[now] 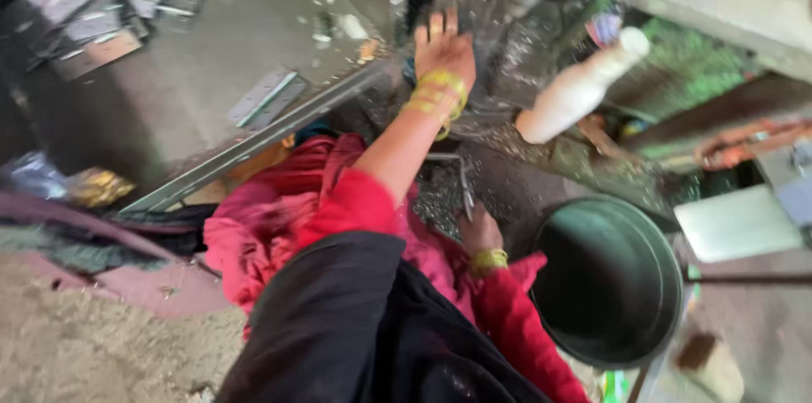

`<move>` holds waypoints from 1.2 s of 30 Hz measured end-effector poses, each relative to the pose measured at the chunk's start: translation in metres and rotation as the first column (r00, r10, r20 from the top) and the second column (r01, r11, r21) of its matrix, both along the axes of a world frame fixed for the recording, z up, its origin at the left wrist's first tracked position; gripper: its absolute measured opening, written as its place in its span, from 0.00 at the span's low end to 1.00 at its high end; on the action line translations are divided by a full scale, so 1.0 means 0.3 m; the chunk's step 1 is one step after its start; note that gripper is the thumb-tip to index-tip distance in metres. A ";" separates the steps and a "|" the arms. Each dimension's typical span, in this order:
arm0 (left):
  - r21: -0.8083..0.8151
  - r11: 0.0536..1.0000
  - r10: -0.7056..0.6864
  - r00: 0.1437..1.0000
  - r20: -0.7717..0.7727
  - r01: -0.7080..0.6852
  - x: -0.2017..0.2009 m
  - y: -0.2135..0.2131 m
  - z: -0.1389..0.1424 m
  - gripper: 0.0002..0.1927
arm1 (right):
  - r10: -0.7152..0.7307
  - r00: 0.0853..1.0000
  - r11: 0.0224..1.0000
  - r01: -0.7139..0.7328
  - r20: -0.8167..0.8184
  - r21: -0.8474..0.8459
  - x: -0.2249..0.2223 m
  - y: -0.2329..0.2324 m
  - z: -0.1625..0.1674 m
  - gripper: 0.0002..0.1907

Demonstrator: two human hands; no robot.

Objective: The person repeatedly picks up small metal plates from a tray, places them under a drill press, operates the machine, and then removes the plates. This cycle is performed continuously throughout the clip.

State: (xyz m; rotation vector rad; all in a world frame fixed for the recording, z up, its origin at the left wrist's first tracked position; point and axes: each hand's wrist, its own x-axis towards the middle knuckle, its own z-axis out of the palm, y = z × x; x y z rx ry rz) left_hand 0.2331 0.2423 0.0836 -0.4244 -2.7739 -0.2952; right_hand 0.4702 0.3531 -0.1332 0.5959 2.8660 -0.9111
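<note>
The left hand (444,52) is stretched forward with the fingers spread open, and it lies flat near the right edge of the grey metal table (194,98); it grips nothing. Yellow bangles (436,94) sit on its wrist. The right hand (480,232) is lower, and it is closed around a thin metal rod (463,179) that rises over a heap of small metal chips (436,200). Just beside this hand, to the right, stands a dark round bucket (609,280). A white bottle (579,86) lies tilted behind it. Flat metal plates (266,97) lie on the table.
</note>
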 end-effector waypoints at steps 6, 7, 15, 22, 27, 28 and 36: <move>0.094 0.982 0.165 0.986 -0.016 -0.163 0.154 -0.527 -0.055 0.23 | 0.046 0.911 0.981 0.037 -0.409 0.192 -0.020 -0.002 0.373 0.28; -0.034 0.956 0.292 0.956 0.029 -0.291 0.153 -0.641 -0.065 0.19 | 0.097 0.827 0.986 -0.005 -0.553 0.166 -0.030 -0.010 0.457 0.25; -0.161 0.858 0.513 0.794 0.325 -0.489 0.112 -1.049 -0.093 0.39 | 0.105 0.651 0.993 -0.116 -0.751 0.037 -0.068 -0.083 0.814 0.13; -0.078 0.845 0.503 0.736 0.454 -0.530 0.040 -1.107 -0.043 0.40 | 0.097 0.696 0.995 -0.053 -0.711 0.084 -0.070 -0.088 0.810 0.13; 0.124 0.942 0.283 0.936 0.207 -0.312 0.048 -1.125 -0.073 0.17 | 0.110 0.718 0.994 -0.060 -0.688 0.096 -0.083 -0.072 0.796 0.13; 0.102 0.956 0.263 0.958 0.118 -0.275 0.052 -1.103 -0.072 0.16 | 0.111 0.721 0.993 -0.053 -0.684 0.105 -0.085 -0.071 0.793 0.14; 0.595 0.801 -0.087 0.996 0.001 0.069 0.077 -0.392 -0.002 0.22 | 0.082 0.755 0.993 -0.007 -0.650 0.116 -0.084 -0.062 0.793 0.13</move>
